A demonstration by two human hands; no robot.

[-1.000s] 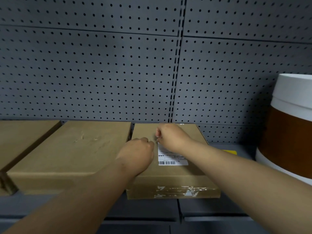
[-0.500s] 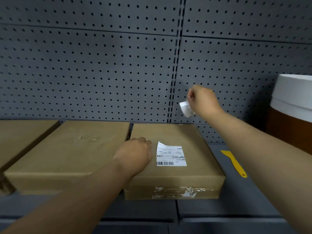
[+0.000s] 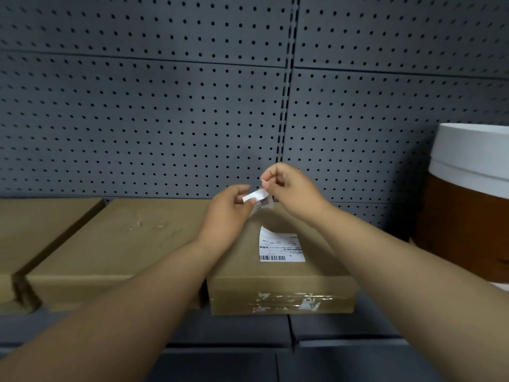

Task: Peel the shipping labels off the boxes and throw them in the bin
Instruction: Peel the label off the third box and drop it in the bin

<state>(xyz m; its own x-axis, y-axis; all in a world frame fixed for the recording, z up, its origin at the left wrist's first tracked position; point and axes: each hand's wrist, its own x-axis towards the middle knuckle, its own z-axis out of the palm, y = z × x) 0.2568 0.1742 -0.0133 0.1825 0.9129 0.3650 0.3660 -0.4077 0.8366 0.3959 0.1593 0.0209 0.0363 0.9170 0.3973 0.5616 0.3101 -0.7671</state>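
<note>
A flat brown cardboard box (image 3: 281,282) lies on the grey shelf in the middle of the head view. Part of a white shipping label (image 3: 281,248) with a barcode still sticks to its top, its upper left edge torn. Above the box's far edge, my left hand (image 3: 228,209) and my right hand (image 3: 292,188) meet, both pinching a small torn-off label piece (image 3: 259,199) between their fingertips. The piece is crumpled and partly hidden by my fingers.
A larger cardboard box (image 3: 110,249) with glue marks on top lies to the left, another box (image 3: 24,230) beyond it. A white and brown round bin (image 3: 468,216) stands at the right. A grey pegboard wall (image 3: 165,119) backs the shelf (image 3: 358,323).
My right hand tore a piece off the label, lifted it up and right, then brought it back down. My left hand left the box top and rose to grip the piece too.
</note>
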